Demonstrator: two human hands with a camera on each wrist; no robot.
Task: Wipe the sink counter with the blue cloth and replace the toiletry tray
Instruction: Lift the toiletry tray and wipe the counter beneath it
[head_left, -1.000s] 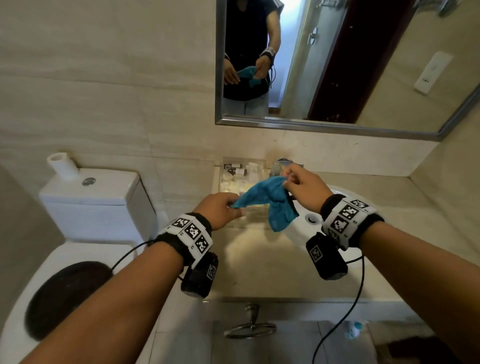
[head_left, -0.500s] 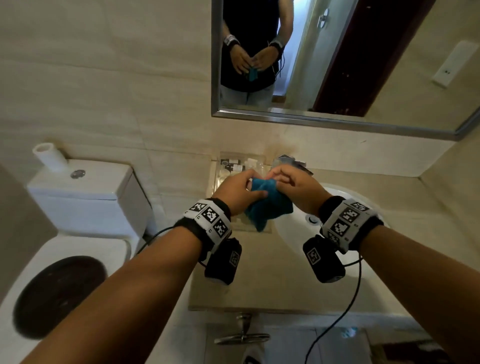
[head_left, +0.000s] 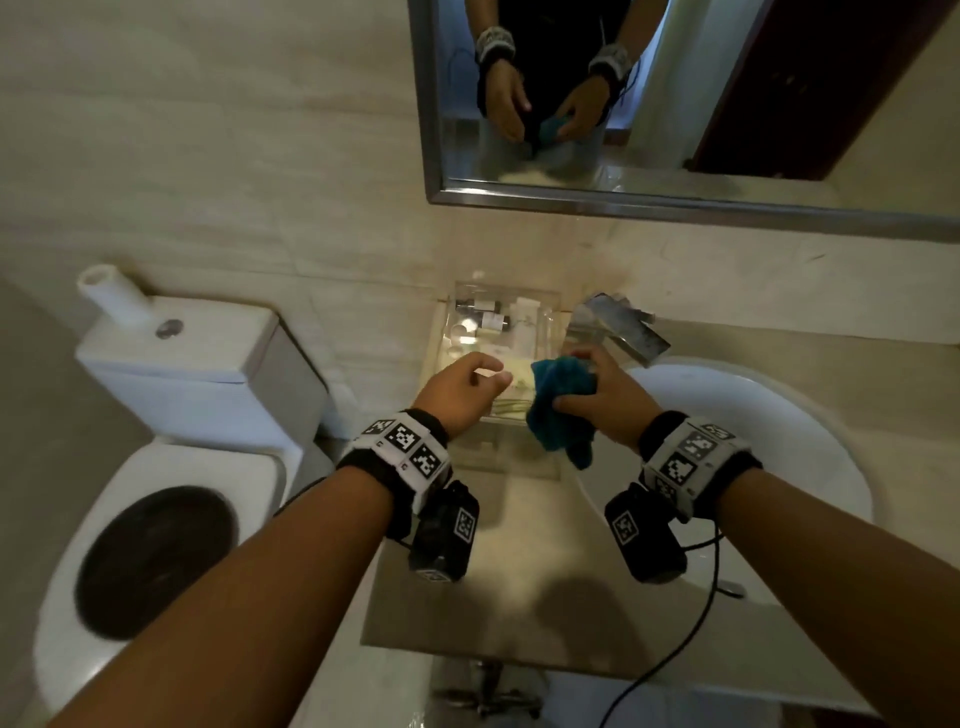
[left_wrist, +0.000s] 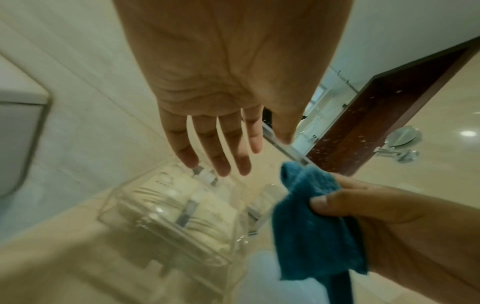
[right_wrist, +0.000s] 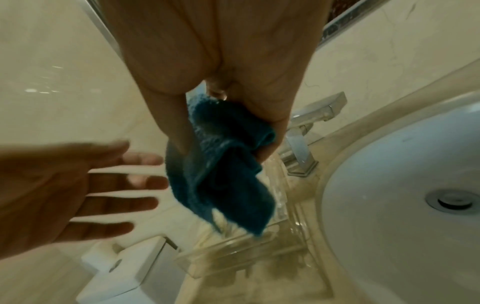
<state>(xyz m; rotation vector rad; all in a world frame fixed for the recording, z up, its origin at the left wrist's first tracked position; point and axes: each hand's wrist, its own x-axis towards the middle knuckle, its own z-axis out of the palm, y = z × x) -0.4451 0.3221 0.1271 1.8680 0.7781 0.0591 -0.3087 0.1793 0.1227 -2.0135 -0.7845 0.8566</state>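
The blue cloth (head_left: 558, 410) is bunched in the right hand (head_left: 608, 397), whose fingers and thumb curl round it; a loose end hangs down below the fist. In the right wrist view the cloth (right_wrist: 223, 172) dangles over the clear tray, and in the left wrist view the cloth (left_wrist: 314, 224) is pinched under the thumb of the right hand (left_wrist: 389, 222). The hand holds it in the air above the counter (head_left: 519, 587), over the near right corner of the tray (head_left: 498, 332).

The left hand (head_left: 457, 395) is just beside the cloth, apart from it, holding nothing. From its own wrist camera the left hand (left_wrist: 228, 82) shows straight, spread fingers (left_wrist: 223, 152) above the tray (left_wrist: 166, 216); the right wrist view shows the same hand (right_wrist: 64, 191) flat and spread.

The tray stands at the back left corner of the counter, against the wall, and holds small bottles and pale packets. Right of it at the back edge is the tap (head_left: 618, 322), and the white sink (head_left: 779, 431) fills the counter's right part. Left of the counter is a toilet (head_left: 171, 441). A mirror (head_left: 675, 104) hangs on the wall above.
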